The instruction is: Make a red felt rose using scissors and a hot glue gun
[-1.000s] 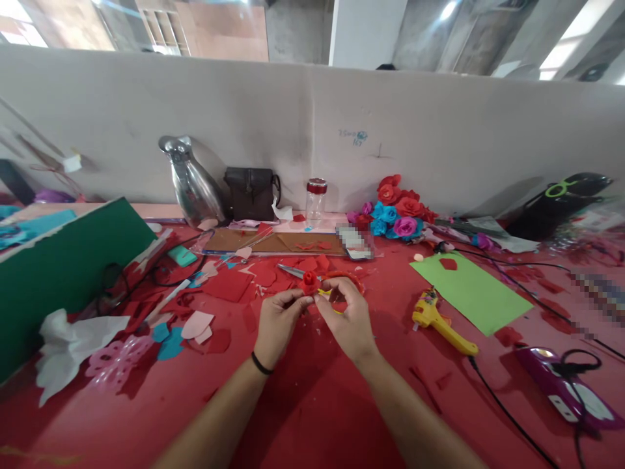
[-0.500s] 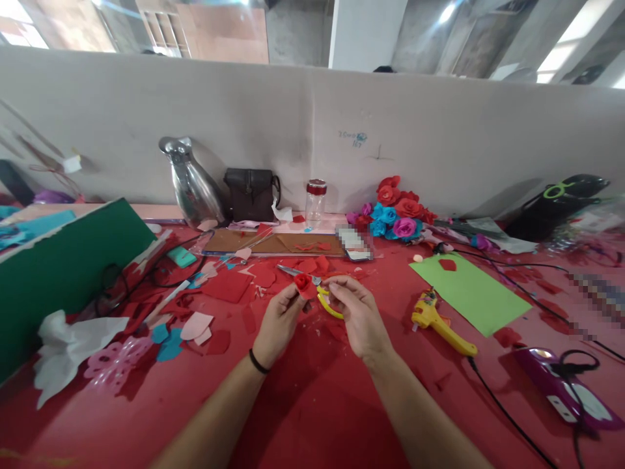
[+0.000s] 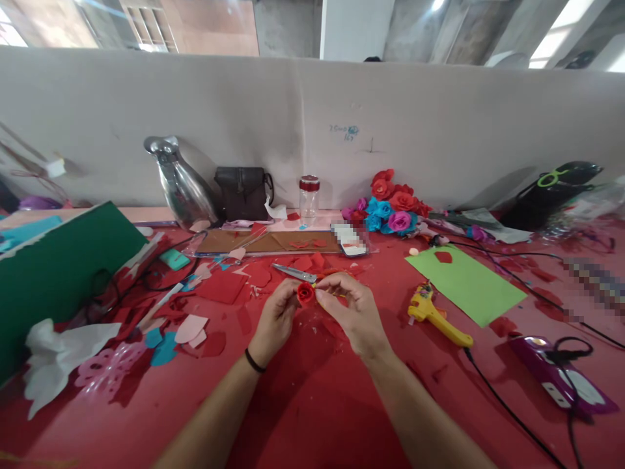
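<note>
A small red paper rose [image 3: 306, 293] with a spiral centre is held in my left hand [image 3: 276, 319], its fingers closed round the base. My right hand [image 3: 352, 312] meets the rose from the right, thumb and fingertips pinched at its outer edge. Scissors [image 3: 294, 272] lie just behind the hands, blades pointing left; their yellow handles are mostly hidden by my right hand. Red paper pieces [image 3: 222, 286] are scattered to the left and behind. A yellow glue gun [image 3: 442, 320] rests right of my right hand.
A light green sheet [image 3: 471, 283] lies behind the glue gun, with a purple power strip [image 3: 561, 378] and black cables nearer. Paper flowers [image 3: 393, 205], a glass jar [image 3: 309, 198], a black bag [image 3: 243, 194] and a metal jug [image 3: 180, 185] line the wall. A green board [image 3: 63, 273] stands left.
My right hand has moved left onto the rose's edge. The rose has turned so its spiral centre faces me. The view has shifted slightly.
</note>
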A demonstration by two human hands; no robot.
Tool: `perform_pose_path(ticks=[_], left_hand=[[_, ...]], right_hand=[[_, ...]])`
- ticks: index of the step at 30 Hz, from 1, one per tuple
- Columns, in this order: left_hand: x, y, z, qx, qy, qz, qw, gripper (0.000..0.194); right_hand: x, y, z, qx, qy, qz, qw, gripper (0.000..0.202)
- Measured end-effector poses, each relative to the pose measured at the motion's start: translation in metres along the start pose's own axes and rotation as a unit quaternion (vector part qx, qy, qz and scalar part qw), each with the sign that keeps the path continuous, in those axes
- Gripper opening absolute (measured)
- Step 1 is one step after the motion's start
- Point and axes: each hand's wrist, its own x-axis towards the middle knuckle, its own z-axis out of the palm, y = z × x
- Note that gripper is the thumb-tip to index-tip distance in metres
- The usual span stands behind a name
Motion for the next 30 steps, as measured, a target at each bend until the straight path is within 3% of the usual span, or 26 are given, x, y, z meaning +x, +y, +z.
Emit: perform_pose_path(ticks=[9, 19, 26, 30], left_hand=[[0.004, 0.0, -0.002, 0.051, 0.029, 0.048, 0.997, 0.02], [0.005, -0.001, -0.007, 0.134, 0.025, 0.066, 0.988, 0.021], [0.006, 0.0, -0.01, 0.122, 0.003, 0.052, 0.991, 0.021], [0.007, 0.0, -0.01, 0.09, -0.032, 0.053, 0.994, 0.023]], right_hand=[[-0.001, -0.005, 0.0, -0.026, 0.007, 0.009, 1.0, 0.007], [0.0, -0.005, 0.0, -0.055, 0.014, 0.022, 0.998, 0.013], [0.004, -0.005, -0.007, -0.071, -0.017, -0.002, 0.997, 0.013], [0.005, -0.004, -0.007, -0.037, -0.027, 0.041, 0.998, 0.011]])
